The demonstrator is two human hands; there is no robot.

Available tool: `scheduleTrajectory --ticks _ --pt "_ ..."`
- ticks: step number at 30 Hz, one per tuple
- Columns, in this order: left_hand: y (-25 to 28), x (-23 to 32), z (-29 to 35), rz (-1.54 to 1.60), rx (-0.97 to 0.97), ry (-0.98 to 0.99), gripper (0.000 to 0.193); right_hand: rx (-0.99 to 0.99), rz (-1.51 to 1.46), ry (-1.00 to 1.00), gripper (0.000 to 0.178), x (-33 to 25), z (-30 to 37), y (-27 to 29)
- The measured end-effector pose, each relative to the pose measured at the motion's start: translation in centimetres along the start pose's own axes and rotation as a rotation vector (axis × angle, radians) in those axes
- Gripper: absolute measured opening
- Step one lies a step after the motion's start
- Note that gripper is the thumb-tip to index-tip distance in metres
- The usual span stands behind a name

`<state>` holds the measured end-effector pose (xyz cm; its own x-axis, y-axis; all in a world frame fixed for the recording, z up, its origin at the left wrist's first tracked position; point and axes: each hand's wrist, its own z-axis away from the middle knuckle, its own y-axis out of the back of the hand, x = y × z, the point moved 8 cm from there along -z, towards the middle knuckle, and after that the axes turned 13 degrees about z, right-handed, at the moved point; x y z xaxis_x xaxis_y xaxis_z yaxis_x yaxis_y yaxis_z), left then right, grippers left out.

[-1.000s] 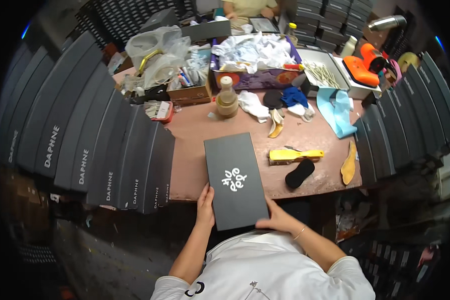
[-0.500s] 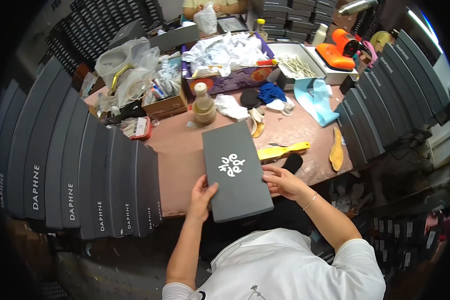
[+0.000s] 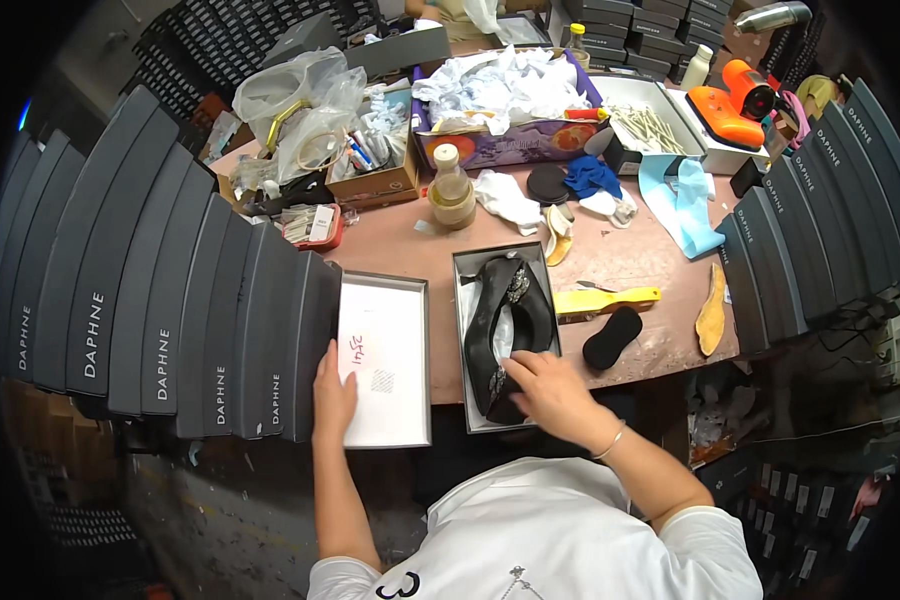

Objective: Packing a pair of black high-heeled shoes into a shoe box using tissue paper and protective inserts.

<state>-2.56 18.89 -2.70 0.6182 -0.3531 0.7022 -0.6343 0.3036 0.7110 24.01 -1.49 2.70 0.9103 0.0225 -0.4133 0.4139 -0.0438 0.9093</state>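
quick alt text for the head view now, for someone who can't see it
A person's right hand is over black shoes in an open box, and the left hand is at the edge of the upturned lid beside it. A yellow brush and a black pad lie to the box's right, with rows of dark boxes on both sides.

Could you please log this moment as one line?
left hand: at upturned lid | right hand: at black shoes in open box | right of it: yellow brush, black pad
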Motion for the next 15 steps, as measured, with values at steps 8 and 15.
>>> scheduleTrajectory --ticks 8,15 --pt "-9.8 12.4 2.7 0.069 -0.116 -0.282 0.035 -0.140 0.176 0.035 0.041 2.5 -1.0 -4.4" --pt "-7.7 3.5 6.2 0.180 0.078 -0.132 0.041 -0.094 0.148 0.071 0.033 3.0 -1.2 -4.4"
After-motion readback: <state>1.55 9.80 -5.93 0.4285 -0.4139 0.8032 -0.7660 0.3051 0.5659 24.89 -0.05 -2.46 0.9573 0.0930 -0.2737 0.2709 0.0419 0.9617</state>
